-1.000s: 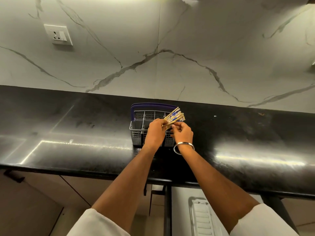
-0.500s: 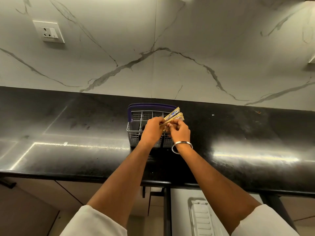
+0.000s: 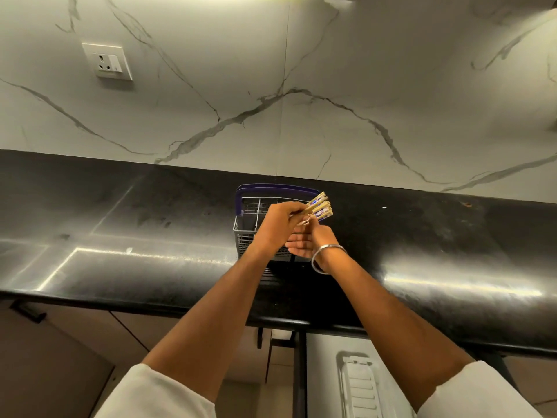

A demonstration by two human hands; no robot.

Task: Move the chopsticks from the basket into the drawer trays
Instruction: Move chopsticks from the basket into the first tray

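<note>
The left hand [image 3: 275,224] pinches a bundle of chopsticks [image 3: 318,206] above the basket [image 3: 245,227], their patterned ends pointing up past its right rim. The right hand [image 3: 313,244] lies spread, palm up, just in front of the basket on the black desk [image 3: 150,260], below the bundle.

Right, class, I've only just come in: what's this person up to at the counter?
A person stands at a black countertop. Their left hand grips a bundle of chopsticks above a grey wire basket with a purple handle. The right hand, with a bangle on its wrist, is open under the bundle's lower ends. The chopsticks are not yet in any drawer tray.
</note>
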